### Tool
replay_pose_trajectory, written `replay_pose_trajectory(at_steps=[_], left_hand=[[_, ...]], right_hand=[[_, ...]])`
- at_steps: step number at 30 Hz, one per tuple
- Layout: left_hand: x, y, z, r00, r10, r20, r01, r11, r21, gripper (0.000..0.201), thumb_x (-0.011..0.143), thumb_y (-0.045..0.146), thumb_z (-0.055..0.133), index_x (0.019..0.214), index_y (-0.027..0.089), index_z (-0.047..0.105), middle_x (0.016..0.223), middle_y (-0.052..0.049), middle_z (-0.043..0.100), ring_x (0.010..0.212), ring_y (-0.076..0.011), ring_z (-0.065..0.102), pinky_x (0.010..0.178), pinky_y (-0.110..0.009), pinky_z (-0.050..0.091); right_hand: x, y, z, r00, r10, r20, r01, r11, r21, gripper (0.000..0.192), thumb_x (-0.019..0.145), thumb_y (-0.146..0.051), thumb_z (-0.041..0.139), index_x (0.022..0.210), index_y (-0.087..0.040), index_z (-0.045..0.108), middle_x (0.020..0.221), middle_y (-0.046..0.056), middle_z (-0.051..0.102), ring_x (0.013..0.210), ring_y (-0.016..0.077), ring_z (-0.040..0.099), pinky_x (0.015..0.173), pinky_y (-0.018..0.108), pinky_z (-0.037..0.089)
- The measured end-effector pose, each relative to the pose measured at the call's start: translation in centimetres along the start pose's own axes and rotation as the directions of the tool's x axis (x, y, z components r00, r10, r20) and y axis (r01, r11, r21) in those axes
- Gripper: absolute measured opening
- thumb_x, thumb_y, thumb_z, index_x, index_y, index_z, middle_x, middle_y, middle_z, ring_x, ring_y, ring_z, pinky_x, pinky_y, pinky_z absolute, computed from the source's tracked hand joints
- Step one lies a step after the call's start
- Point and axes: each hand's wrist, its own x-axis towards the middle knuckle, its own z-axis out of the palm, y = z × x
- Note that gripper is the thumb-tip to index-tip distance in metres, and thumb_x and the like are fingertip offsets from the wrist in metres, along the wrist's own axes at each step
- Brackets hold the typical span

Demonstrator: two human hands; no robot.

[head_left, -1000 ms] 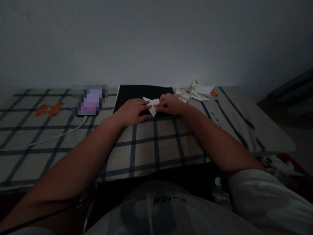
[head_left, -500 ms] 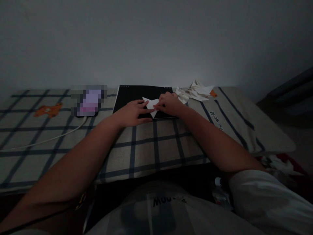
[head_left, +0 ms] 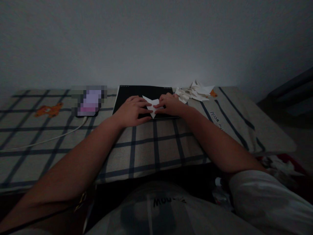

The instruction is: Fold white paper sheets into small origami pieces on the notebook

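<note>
Fingers (head_left: pixel 146 105) of our left hand (head_left: pixel 132 111) and right hand (head_left: pixel 170 103) lie flat, pressing the folded white paper (head_left: pixel 153 105) between them onto the black notebook (head_left: pixel 127 94); paper scraps (head_left: pixel 195 92) lie right of them.

Dim light in here; a plain pale wall (head_left: pixel 156 42) fills the back; a bed (head_left: pixel 158 147) under grey cloth with dark checks runs right up against it; dark furniture (head_left: pixel 290 91) sits shadowed at far right.
</note>
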Motion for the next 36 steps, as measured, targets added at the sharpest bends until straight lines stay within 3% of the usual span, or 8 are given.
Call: replay_pose_trajectory(at_steps=[3, 7, 16, 22, 29, 36], left_hand=[[0.1, -0.2, 0.3, 0.998, 0.067, 0.017, -0.065, 0.993, -0.101, 0.045, 0.104, 0.048, 0.059, 0.138, 0.027, 0.080, 0.151, -0.011, 0.072, 0.139, -0.0334, 0.066, 0.119, -0.054, 0.049], [0.1, -0.5, 0.4, 0.995, 0.099, 0.007, -0.095, 0.976, -0.195, 0.040, 0.104, 0.045, 0.061, 0.133, 0.028, 0.082, 0.155, -0.011, 0.070, 0.139, -0.0309, 0.068, 0.118, -0.050, 0.053], [0.3, 0.1, 0.3, 0.993, 0.122, -0.001, -0.121, 0.982, -0.146, 0.035, 0.101, 0.043, 0.064, 0.124, 0.028, 0.086, 0.149, -0.011, 0.074, 0.138, -0.0326, 0.070, 0.117, -0.051, 0.055], [0.5, 1.5, 0.6, 0.999, 0.028, -0.035, -0.029, 0.999, -0.035, 0.034, 0.102, 0.043, 0.062, 0.121, 0.026, 0.085, 0.131, -0.008, 0.083, 0.120, -0.0292, 0.077, 0.103, -0.045, 0.060], [0.0, 1.2, 0.9, 0.994, -0.071, -0.080, 0.076, 0.995, 0.061, 0.042, 0.107, 0.043, 0.049, 0.114, 0.025, 0.087, 0.107, -0.010, 0.086, 0.099, -0.0270, 0.080, 0.084, -0.039, 0.060], [-0.2, 1.1, 0.3, 0.939, -0.275, -0.205, 0.271, 0.961, -0.050, 0.045, 0.110, 0.041, 0.043, 0.123, 0.020, 0.081, 0.115, -0.011, 0.084, 0.109, -0.0278, 0.078, 0.094, -0.039, 0.059]], right_hand=[[0.0, 0.1, -0.1, 1.000, 0.001, 0.015, -0.001, 1.000, 0.004, 0.033, 0.108, -0.044, 0.062, 0.129, -0.033, 0.085, 0.130, 0.013, 0.071, 0.117, 0.0333, 0.052, 0.093, 0.045, 0.032], [0.2, 0.2, 0.0, 1.000, 0.019, 0.005, -0.019, 1.000, 0.016, 0.030, 0.109, -0.040, 0.062, 0.124, -0.031, 0.086, 0.126, 0.013, 0.072, 0.116, 0.0328, 0.051, 0.092, 0.046, 0.033], [0.1, 0.3, -0.4, 0.999, 0.011, 0.038, -0.011, 1.000, -0.001, 0.031, 0.108, -0.040, 0.064, 0.127, -0.032, 0.085, 0.128, 0.013, 0.070, 0.114, 0.0324, 0.050, 0.094, 0.045, 0.034], [0.1, 0.6, 0.3, 0.998, -0.054, -0.041, 0.053, 0.998, -0.043, 0.032, 0.108, -0.040, 0.061, 0.123, -0.030, 0.087, 0.123, 0.013, 0.071, 0.116, 0.0325, 0.050, 0.095, 0.045, 0.030], [-0.1, 1.0, 0.7, 0.979, -0.146, -0.144, 0.148, 0.989, 0.003, 0.030, 0.104, -0.039, 0.064, 0.117, -0.027, 0.088, 0.123, 0.013, 0.072, 0.119, 0.0326, 0.053, 0.099, 0.048, 0.030], [0.3, 1.7, 0.9, 0.943, -0.249, -0.221, 0.281, 0.951, 0.129, 0.034, 0.104, -0.048, 0.064, 0.119, -0.025, 0.085, 0.131, 0.012, 0.077, 0.123, 0.0302, 0.063, 0.105, 0.046, 0.038]])
